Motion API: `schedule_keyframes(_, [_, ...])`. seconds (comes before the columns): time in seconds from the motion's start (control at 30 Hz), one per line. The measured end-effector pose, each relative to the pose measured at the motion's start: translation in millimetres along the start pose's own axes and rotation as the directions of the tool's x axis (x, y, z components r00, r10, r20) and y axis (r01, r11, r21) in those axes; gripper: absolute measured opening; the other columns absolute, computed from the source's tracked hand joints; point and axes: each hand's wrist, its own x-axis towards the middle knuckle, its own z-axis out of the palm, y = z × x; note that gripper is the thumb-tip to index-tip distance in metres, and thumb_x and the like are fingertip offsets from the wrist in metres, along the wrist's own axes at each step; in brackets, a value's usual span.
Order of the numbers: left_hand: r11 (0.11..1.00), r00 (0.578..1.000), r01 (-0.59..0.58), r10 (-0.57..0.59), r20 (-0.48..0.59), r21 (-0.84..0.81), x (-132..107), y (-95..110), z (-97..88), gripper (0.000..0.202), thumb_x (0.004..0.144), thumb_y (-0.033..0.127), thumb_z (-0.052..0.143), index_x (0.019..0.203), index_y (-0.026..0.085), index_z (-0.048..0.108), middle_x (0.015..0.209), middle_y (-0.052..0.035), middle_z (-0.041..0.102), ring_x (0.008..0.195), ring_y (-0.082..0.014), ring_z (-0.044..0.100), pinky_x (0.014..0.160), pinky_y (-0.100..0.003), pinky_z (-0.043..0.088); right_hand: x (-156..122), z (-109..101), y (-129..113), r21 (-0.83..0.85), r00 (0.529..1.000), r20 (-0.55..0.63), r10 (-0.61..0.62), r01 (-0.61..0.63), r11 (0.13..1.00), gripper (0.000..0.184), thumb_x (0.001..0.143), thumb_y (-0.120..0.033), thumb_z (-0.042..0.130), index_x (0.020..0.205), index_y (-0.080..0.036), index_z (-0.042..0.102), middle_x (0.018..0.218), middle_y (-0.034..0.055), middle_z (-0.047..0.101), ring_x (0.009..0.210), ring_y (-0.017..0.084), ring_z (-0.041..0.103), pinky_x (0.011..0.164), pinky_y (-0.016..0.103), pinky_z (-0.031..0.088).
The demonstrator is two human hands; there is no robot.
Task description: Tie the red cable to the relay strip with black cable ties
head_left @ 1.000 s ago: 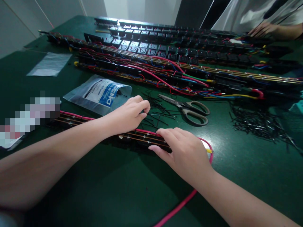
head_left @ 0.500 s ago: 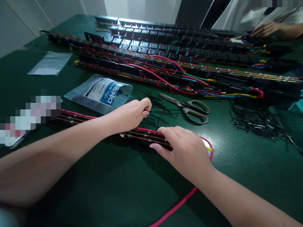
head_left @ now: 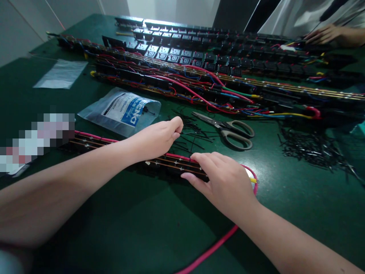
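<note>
A long black socket strip (head_left: 159, 167) with copper bars lies across the table in front of me, and a thick red cable (head_left: 178, 156) runs along its far edge. My left hand (head_left: 159, 139) is closed in a pinch above the strip's far edge; a thin black cable tie (head_left: 188, 133) appears to come out from its fingertips. My right hand (head_left: 225, 179) grips the strip near its right end, with the thumb on the near side and the fingers over the red cable. Beyond the strip, loose black cable ties (head_left: 196, 144) are scattered beside scissors (head_left: 235, 133).
An opened plastic bag (head_left: 119, 110) of ties and a flat clear bag (head_left: 61, 74) lie at the left. Several wired socket strips (head_left: 176, 57) fill the back. A heap of black tie scraps (head_left: 313, 148) is at the right. Another person's hand (head_left: 325, 35) works at the far right.
Both hands keep almost the same place and grip. The view has shifted very slightly, and the other person's tool at the back right has moved a little.
</note>
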Motion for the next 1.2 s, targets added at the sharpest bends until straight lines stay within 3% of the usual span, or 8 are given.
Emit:
schedule_keyframes(0.53, [0.976, 0.994, 0.054, -0.073, 0.082, 0.212, -0.9, 4.3, -1.7, 0.018, 0.096, 0.030, 0.040, 0.106, 0.022, 0.052, 0.082, -0.0036, 0.066, 0.074, -0.0222, 0.061, 0.062, -0.029, 0.037, -1.2, 1.9, 0.2, -0.021, 1.000, 0.001, -0.006, 0.006, 1.000, 0.036, 0.090, -0.048, 0.064, 0.102, -0.014, 0.064, 0.083, 0.0053, 0.070, 0.073, 0.023, 0.062, 0.063, 0.034, 0.040])
schedule_keyframes(0.7, [0.984, 0.990, 0.108, -0.119, 0.078, 0.139, 1.8, 4.3, -4.2, 0.019, 0.086, 0.032, 0.055, 0.099, 0.021, 0.063, 0.074, 0.0005, 0.065, 0.067, -0.0169, 0.059, 0.061, -0.027, 0.037, 0.1, 1.3, 0.0, -0.014, 1.000, 0.019, -0.004, 0.005, 1.000, 0.034, 0.090, -0.047, 0.063, 0.101, -0.014, 0.064, 0.084, 0.0053, 0.071, 0.073, 0.023, 0.061, 0.063, 0.034, 0.040])
schedule_keyframes(0.8, [0.982, 0.988, 0.151, -0.154, 0.020, 0.112, 3.2, 1.9, -4.2, 0.020, 0.081, 0.038, 0.062, 0.091, 0.021, 0.069, 0.075, 0.0000, 0.067, 0.070, -0.0167, 0.060, 0.064, -0.026, 0.039, 0.0, 1.9, 0.2, -0.017, 1.000, 0.016, -0.001, 0.002, 1.000, 0.034, 0.090, -0.048, 0.063, 0.101, -0.015, 0.063, 0.083, 0.0052, 0.070, 0.073, 0.023, 0.061, 0.063, 0.034, 0.039])
schedule_keyframes(0.97, [0.983, 0.985, 0.169, -0.170, 0.017, 0.073, 4.5, -2.2, -4.5, 0.019, 0.081, 0.033, 0.065, 0.092, 0.021, 0.074, 0.086, -0.0008, 0.073, 0.081, -0.0176, 0.065, 0.069, -0.026, 0.044, -1.0, 1.9, 0.0, -0.017, 1.000, 0.022, -0.002, 0.003, 1.000, 0.034, 0.091, -0.048, 0.063, 0.100, -0.015, 0.063, 0.083, 0.0050, 0.071, 0.073, 0.022, 0.061, 0.064, 0.034, 0.039])
schedule_keyframes(1.2, [0.985, 0.988, 0.147, -0.151, 0.032, 0.092, 4.8, -3.4, -5.0, 0.017, 0.079, 0.033, 0.067, 0.089, 0.023, 0.077, 0.078, -0.0018, 0.072, 0.080, -0.0206, 0.067, 0.072, -0.029, 0.048, -1.0, 0.1, -0.5, -0.009, 0.999, 0.040, 0.013, -0.013, 1.000, 0.034, 0.093, -0.049, 0.059, 0.100, -0.016, 0.063, 0.086, 0.0063, 0.072, 0.075, 0.022, 0.061, 0.065, 0.034, 0.039])
